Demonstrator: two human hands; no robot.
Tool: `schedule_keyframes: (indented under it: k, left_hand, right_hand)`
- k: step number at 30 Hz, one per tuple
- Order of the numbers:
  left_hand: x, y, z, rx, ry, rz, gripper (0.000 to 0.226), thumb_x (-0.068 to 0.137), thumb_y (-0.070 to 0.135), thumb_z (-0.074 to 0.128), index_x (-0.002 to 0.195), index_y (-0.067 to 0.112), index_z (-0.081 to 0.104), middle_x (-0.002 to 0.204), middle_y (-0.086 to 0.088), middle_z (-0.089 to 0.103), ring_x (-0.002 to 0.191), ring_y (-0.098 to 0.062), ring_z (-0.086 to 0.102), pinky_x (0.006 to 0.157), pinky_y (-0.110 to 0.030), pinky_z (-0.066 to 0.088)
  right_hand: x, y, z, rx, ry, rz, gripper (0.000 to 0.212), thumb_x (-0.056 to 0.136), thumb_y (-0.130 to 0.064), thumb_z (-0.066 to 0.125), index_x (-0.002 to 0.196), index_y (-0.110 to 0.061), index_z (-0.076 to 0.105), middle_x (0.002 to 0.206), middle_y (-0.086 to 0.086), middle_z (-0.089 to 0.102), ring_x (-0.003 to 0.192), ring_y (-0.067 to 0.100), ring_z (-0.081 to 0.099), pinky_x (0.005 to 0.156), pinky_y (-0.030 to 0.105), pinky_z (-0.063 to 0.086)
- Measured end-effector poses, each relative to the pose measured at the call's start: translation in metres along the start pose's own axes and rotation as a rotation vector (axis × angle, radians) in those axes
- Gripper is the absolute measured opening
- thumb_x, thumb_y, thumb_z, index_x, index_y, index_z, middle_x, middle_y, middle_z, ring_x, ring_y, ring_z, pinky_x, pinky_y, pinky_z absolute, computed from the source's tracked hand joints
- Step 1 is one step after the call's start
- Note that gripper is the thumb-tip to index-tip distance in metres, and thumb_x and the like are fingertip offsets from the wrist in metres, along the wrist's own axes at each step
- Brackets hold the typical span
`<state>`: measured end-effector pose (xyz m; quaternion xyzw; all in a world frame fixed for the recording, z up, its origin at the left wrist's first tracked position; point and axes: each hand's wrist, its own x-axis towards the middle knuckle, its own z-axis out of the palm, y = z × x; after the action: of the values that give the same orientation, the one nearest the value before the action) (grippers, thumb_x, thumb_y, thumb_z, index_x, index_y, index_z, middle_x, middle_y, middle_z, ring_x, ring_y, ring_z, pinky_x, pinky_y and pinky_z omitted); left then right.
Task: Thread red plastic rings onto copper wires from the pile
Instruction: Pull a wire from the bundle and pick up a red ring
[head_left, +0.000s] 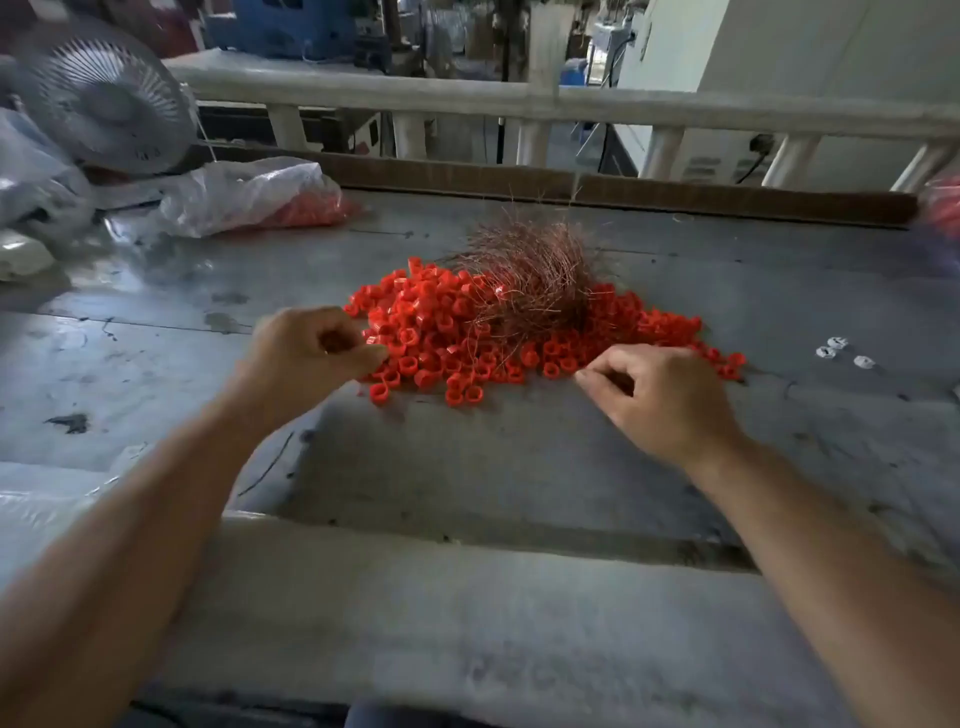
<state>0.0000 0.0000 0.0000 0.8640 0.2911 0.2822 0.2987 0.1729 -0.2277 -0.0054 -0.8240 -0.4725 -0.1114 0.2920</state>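
Observation:
A pile of red plastic rings lies in the middle of the grey table. A tangled bundle of thin copper wires rests on top of the pile toward the back. My left hand is at the pile's left edge, its fingers curled with red rings showing inside the palm. My right hand sits at the pile's front right, thumb and forefinger pinched together near a thin copper wire; the wire is too fine to see clearly in the pinch.
A clear plastic bag holding more red rings lies at the back left beside a white fan. Three small white pieces lie to the right of the pile. A white railing runs behind the table.

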Motion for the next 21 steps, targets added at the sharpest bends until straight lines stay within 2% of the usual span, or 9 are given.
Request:
schedule_keyframes:
  k: [4, 7, 9, 13, 17, 21]
  left_hand:
    - [0.008, -0.003, -0.004, 0.093, -0.18, -0.015, 0.024, 0.06, 0.027, 0.083, 0.065, 0.019, 0.061, 0.061, 0.002, 0.058, 0.054, -0.011, 0.049, 0.054, -0.023, 0.038]
    - [0.007, -0.003, -0.001, 0.185, -0.273, 0.05, 0.028, 0.056, 0.032, 0.085, 0.066, 0.027, 0.059, 0.067, 0.009, 0.058, 0.059, -0.007, 0.05, 0.054, -0.02, 0.036]
    - [0.008, -0.005, -0.002, 0.208, -0.302, 0.093, 0.027, 0.057, 0.031, 0.085, 0.065, 0.031, 0.059, 0.072, 0.009, 0.059, 0.064, -0.005, 0.052, 0.056, -0.019, 0.037]
    - [0.008, -0.007, -0.005, 0.191, -0.333, 0.119, 0.025, 0.058, 0.026, 0.085, 0.065, 0.033, 0.061, 0.076, 0.007, 0.061, 0.07, -0.011, 0.057, 0.063, -0.023, 0.043]
    - [0.006, -0.006, -0.006, 0.169, -0.32, 0.149, 0.023, 0.063, 0.018, 0.083, 0.064, 0.033, 0.065, 0.077, 0.002, 0.063, 0.072, -0.015, 0.059, 0.067, -0.025, 0.046]
    - [0.006, -0.007, -0.006, 0.171, -0.268, 0.145, 0.027, 0.066, 0.01, 0.081, 0.065, 0.031, 0.065, 0.073, 0.004, 0.064, 0.063, -0.011, 0.06, 0.058, -0.013, 0.043]
  right_hand:
    - [0.001, 0.012, -0.003, 0.008, -0.033, 0.072, 0.015, 0.082, -0.026, 0.064, 0.074, -0.016, 0.071, 0.069, 0.0, 0.07, 0.059, 0.016, 0.059, 0.055, 0.027, 0.042]
    - [0.005, 0.014, -0.001, 0.009, -0.062, 0.078, 0.016, 0.083, -0.028, 0.063, 0.074, -0.017, 0.071, 0.063, -0.003, 0.066, 0.047, 0.002, 0.047, 0.048, 0.021, 0.033]
    - [0.006, 0.013, 0.0, 0.016, -0.097, 0.075, 0.017, 0.084, -0.029, 0.062, 0.074, -0.018, 0.07, 0.058, -0.006, 0.063, 0.041, 0.0, 0.042, 0.044, 0.016, 0.027]
    - [0.007, 0.008, 0.004, 0.008, -0.126, 0.061, 0.019, 0.085, -0.032, 0.061, 0.074, -0.018, 0.069, 0.051, -0.011, 0.056, 0.037, 0.002, 0.043, 0.042, 0.013, 0.024]
    - [0.005, 0.004, 0.005, 0.034, -0.132, 0.038, 0.019, 0.084, -0.031, 0.062, 0.072, -0.019, 0.069, 0.048, -0.016, 0.051, 0.041, 0.001, 0.047, 0.041, 0.012, 0.032]
    - [0.005, 0.001, 0.006, 0.041, -0.14, 0.021, 0.018, 0.084, -0.031, 0.062, 0.072, -0.019, 0.069, 0.056, -0.013, 0.056, 0.049, -0.002, 0.048, 0.048, 0.014, 0.035]
